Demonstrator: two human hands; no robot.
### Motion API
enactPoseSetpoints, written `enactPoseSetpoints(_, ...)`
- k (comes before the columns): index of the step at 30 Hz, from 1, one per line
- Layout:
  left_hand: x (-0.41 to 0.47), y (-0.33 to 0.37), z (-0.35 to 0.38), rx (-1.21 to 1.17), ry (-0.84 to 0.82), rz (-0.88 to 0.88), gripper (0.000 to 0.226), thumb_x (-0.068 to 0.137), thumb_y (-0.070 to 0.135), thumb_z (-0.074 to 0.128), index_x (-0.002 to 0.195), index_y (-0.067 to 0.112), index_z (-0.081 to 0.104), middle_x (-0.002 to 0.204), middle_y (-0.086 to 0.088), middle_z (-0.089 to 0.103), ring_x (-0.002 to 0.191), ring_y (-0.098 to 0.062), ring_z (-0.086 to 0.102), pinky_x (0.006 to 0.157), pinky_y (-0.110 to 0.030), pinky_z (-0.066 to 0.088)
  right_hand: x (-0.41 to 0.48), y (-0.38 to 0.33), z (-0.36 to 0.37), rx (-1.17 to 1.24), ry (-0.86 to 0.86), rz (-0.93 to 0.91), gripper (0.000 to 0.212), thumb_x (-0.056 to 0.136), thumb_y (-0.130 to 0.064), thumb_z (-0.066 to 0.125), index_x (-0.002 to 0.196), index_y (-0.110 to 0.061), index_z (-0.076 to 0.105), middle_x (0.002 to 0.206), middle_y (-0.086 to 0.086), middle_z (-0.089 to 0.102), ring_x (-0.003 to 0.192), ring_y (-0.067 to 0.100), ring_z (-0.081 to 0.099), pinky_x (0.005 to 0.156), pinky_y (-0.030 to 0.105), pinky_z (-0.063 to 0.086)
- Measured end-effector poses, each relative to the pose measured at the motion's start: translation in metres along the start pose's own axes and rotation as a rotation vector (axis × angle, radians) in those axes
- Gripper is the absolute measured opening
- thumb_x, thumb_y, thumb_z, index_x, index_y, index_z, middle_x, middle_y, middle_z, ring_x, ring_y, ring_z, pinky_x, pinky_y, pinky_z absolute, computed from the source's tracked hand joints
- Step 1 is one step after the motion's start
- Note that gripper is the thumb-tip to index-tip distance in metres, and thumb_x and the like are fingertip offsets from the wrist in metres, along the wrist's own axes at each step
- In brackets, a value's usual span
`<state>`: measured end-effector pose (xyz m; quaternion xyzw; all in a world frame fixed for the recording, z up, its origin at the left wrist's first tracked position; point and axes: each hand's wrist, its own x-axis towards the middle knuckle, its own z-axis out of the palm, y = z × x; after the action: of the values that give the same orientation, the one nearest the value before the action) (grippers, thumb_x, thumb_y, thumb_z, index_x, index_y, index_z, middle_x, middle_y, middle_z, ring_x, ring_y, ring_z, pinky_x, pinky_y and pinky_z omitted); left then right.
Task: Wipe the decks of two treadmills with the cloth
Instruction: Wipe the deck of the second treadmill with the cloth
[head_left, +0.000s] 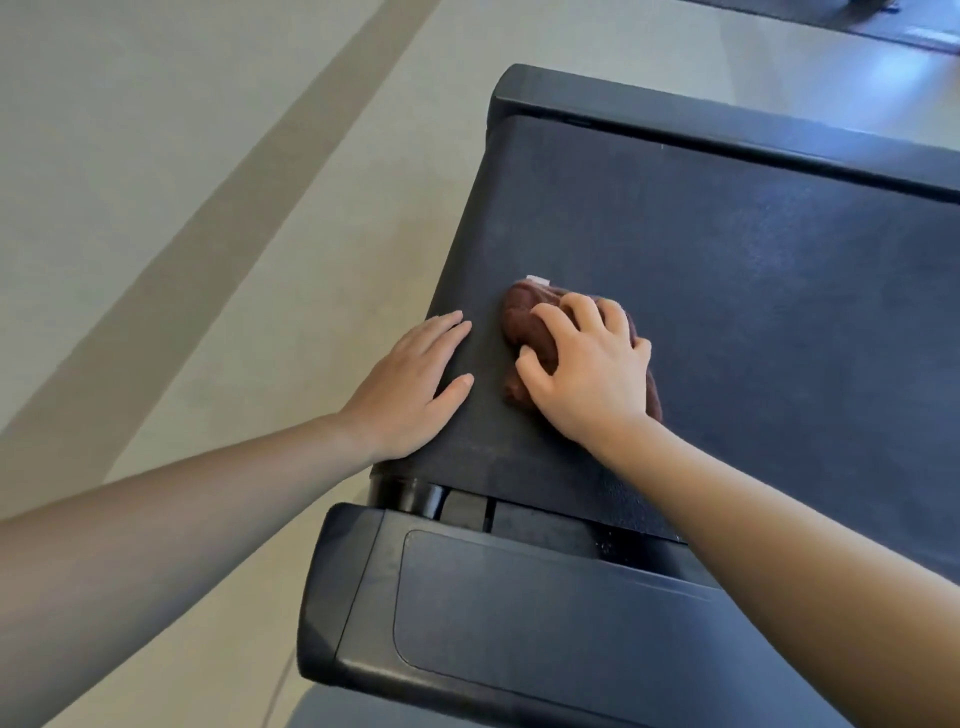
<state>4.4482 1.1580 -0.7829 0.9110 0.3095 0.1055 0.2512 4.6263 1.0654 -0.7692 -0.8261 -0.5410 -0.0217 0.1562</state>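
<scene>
A dark treadmill deck (753, 270) with a textured black belt fills the right half of the head view. A bunched brown cloth (530, 322) with a small white tag lies on the belt near its left edge. My right hand (587, 369) lies on top of the cloth, its fingers curled into the folds and gripping it. To the left, my left hand (410, 384) rests flat on the belt's left edge, fingers straight, holding nothing. Part of the cloth is hidden under my right hand.
A black plastic end cover (493, 613) of the treadmill sits below my arms, and a side rail (727, 135) runs along the deck's far edge. Pale grey floor with a darker stripe (218, 218) spreads to the left. Another dark machine's edge (883, 26) shows top right.
</scene>
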Motion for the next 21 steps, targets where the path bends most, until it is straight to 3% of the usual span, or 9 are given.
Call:
enactPoseSetpoints(6,0.038,-0.007,0.007,-0.149,0.077,-0.139,0.058,0.096,0.035,0.042,0.148,0.02,0.022,0.157,0.007,0.013,0.142,-0.008,0.01,0.112,-0.02,0.007,0.029,-0.005,0.01,0.004,0.007,0.052,0.045,0.087,-0.053,0.04,0.126,-0.034,0.05,0.138,-0.003,0.044,0.13,0.027,0.03,0.101,0.061,0.029)
enactPoseSetpoints(13,0.039,-0.01,0.012,-0.243,0.128,-0.12,0.058,0.094,0.038,0.045,0.147,0.026,0.025,0.152,0.019,0.013,0.139,0.002,0.01,0.109,-0.017,0.01,0.152,-0.008,0.034,0.014,0.047,0.077,0.045,0.087,-0.051,0.039,0.125,-0.03,0.052,0.135,0.002,0.045,0.126,0.03,0.033,0.098,0.058,0.029)
enactPoseSetpoints(18,0.037,-0.009,0.01,-0.231,0.077,-0.098,0.059,0.095,0.036,0.042,0.149,0.028,0.018,0.154,0.025,0.004,0.138,0.01,0.001,0.107,-0.004,0.002,0.212,-0.007,0.047,-0.005,0.032,0.092,0.049,0.087,-0.051,0.038,0.128,-0.027,0.051,0.136,0.005,0.044,0.127,0.032,0.033,0.098,0.058,0.028)
enactPoseSetpoints(21,0.036,-0.006,0.009,-0.222,0.065,-0.093,0.059,0.096,0.038,0.04,0.149,0.032,0.014,0.152,0.03,-0.001,0.137,0.013,-0.003,0.109,-0.009,0.004,0.236,-0.006,0.052,-0.02,0.024,0.092,0.05,0.087,-0.051,0.037,0.129,-0.026,0.05,0.137,0.006,0.044,0.127,0.033,0.032,0.098,0.058,0.027)
